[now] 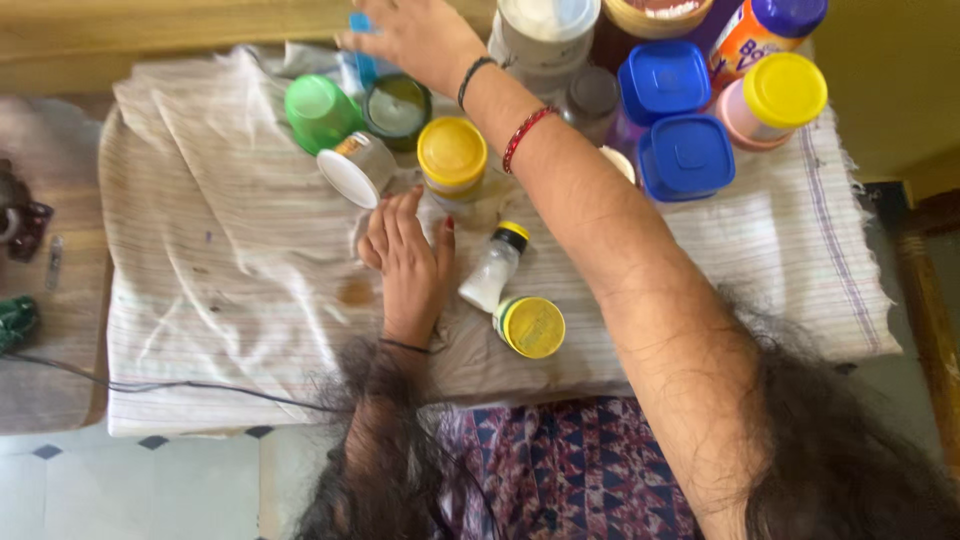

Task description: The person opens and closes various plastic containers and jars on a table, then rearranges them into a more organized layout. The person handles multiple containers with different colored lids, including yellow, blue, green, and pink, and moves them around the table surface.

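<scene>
My right hand [415, 35] reaches far across the table, its fingertips on the top of a thin blue stick [365, 65] that stands by a dark green jar [397, 108]. My left hand [410, 255] lies flat on the striped white cloth [230, 230] and holds nothing. Its fingertips are close to a small white-lidded jar [355, 170] on its side and a yellow-lidded jar [452, 155]. A small clear bottle with a yellow and black cap [492, 270] lies just right of the thumb. Another yellow-lidded jar [530, 327] lies on its side nearer to me.
A green cup [320, 110] lies tipped at the back. Two blue-lidded boxes [686, 155], a pink jar with a yellow lid [785, 92], an orange bottle [765, 30], a large white-lidded jar [545, 35] and a grey-lidded jar [592, 95] crowd the back right. A dark cable [150, 385] crosses the front left.
</scene>
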